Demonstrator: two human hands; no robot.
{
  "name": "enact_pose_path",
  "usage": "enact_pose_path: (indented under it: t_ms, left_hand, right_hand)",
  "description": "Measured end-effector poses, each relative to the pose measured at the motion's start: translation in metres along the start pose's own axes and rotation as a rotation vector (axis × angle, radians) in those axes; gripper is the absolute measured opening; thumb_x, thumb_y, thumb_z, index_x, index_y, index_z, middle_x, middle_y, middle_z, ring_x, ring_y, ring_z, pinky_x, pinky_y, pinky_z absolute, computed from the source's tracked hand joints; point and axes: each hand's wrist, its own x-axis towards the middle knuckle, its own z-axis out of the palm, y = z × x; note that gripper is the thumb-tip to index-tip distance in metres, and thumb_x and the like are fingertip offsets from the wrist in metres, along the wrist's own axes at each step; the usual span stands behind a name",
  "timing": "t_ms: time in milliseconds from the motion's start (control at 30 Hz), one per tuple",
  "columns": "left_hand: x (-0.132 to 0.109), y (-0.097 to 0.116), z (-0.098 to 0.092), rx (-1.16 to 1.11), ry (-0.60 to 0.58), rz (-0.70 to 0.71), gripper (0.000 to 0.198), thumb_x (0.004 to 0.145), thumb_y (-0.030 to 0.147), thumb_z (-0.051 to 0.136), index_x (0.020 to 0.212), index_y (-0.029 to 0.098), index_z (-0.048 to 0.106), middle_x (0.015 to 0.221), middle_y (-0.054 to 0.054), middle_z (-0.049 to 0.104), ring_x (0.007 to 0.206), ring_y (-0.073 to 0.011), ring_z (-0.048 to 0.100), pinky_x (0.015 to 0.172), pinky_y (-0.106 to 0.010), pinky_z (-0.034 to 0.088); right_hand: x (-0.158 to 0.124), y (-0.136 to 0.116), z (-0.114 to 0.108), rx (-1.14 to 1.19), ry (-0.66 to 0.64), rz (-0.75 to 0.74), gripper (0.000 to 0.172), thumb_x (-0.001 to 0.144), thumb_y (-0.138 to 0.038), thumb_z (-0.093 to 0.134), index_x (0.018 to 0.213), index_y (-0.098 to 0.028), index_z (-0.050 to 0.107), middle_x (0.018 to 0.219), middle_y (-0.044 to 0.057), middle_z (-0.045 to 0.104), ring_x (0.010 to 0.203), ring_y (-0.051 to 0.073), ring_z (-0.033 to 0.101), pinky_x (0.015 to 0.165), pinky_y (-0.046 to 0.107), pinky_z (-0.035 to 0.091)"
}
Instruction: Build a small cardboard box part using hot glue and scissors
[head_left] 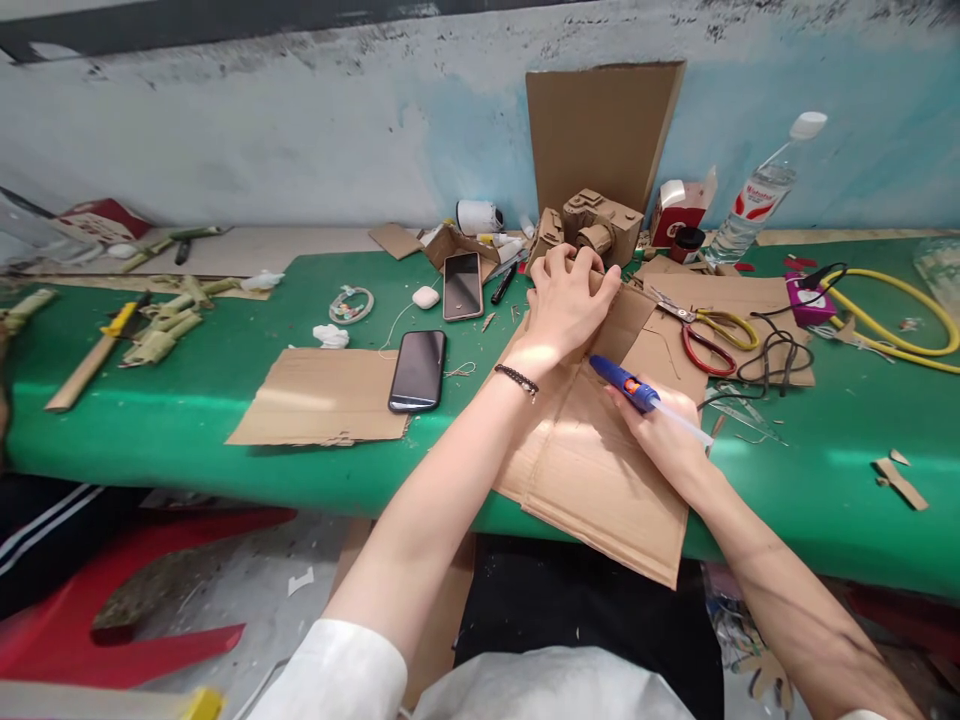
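- While the blue hot-glue gun (pixel 621 379) is grasped by the right hand (pixel 664 430), right of the frame's centre, its front end is pointed toward the upper left, and a translucent glue stick (pixel 684 421) is seen jutting from its rear toward the lower right.
- The gun's long axis is thus set diagonally, with its front end placed over the corrugated cardboard sheet (pixel 600 495), just below the left hand (pixel 568 297) in the frame; whether the surface is touched cannot be told.
- The left hand is spread, fingers bent, over the upper part of the cardboard, beside a shaded cardboard panel (pixel 628 325); whether an edge is pinched or only pressed cannot be made out.
- The sheet is laid from the centre toward the lower right, its near corner carried past the edge of the green tabletop (pixel 337 485); its lower part is closer to the right hand, its upper end to the left.
- Just above the left fingers, a cardboard camera model (pixel 600 225) is placed; to the right, scissors (pixel 705 330) with red and yellow handles are laid on more cardboard.
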Motion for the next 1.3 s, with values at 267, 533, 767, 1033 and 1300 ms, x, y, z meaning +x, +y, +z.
enact_pose_path:
  t_ms: [267,533,767,1033,1300]
  left_hand:
    - [0.013,-0.007,0.002,-0.035,-0.029,0.015,0.041,0.114,0.063,0.052,0.132,0.033,0.072,0.163,-0.014,0.058,0.162,-0.042,0.043,0.135,-0.069,0.038]
    - [0.025,-0.014,0.013,-0.026,0.027,0.03,0.038,0.111,0.064,0.056,0.123,0.033,0.075,0.156,-0.017,0.063,0.151,-0.0451,0.053,0.128,-0.073,0.044]
    - [0.032,-0.018,0.012,-0.033,0.003,0.043,0.042,0.111,0.065,0.052,0.124,0.033,0.074,0.156,-0.018,0.062,0.152,-0.0439,0.054,0.129,-0.074,0.042]
    - [0.024,-0.011,0.008,-0.037,-0.005,0.014,0.037,0.11,0.063,0.056,0.119,0.032,0.074,0.153,-0.017,0.062,0.151,-0.0478,0.053,0.127,-0.078,0.043]
    - [0.02,-0.006,0.006,-0.061,-0.012,-0.008,0.034,0.11,0.061,0.06,0.118,0.031,0.074,0.158,-0.017,0.059,0.154,-0.0511,0.05,0.125,-0.081,0.044]
  right_hand:
    - [-0.002,0.0,0.0,-0.052,-0.028,0.004,0.061,0.115,-0.075,0.047,0.086,-0.026,0.068,0.082,0.009,0.08,0.069,0.026,0.072,0.061,0.034,0.03]
    - [-0.001,-0.003,-0.003,-0.085,-0.054,-0.019,0.057,0.116,-0.07,0.048,0.084,-0.027,0.068,0.079,0.009,0.08,0.067,0.025,0.072,0.061,0.034,0.031]
    - [-0.002,-0.002,-0.003,-0.071,-0.059,-0.021,0.053,0.114,-0.068,0.053,0.082,-0.027,0.065,0.081,0.008,0.08,0.068,0.024,0.072,0.061,0.033,0.031]
    - [0.0,-0.001,-0.004,-0.001,-0.011,-0.022,0.055,0.115,-0.068,0.048,0.082,-0.027,0.064,0.079,0.008,0.077,0.068,0.025,0.071,0.061,0.033,0.034]
    - [0.0,0.001,-0.003,0.032,0.025,-0.011,0.065,0.116,-0.076,0.041,0.084,-0.027,0.068,0.083,0.01,0.08,0.072,0.026,0.073,0.062,0.034,0.036]
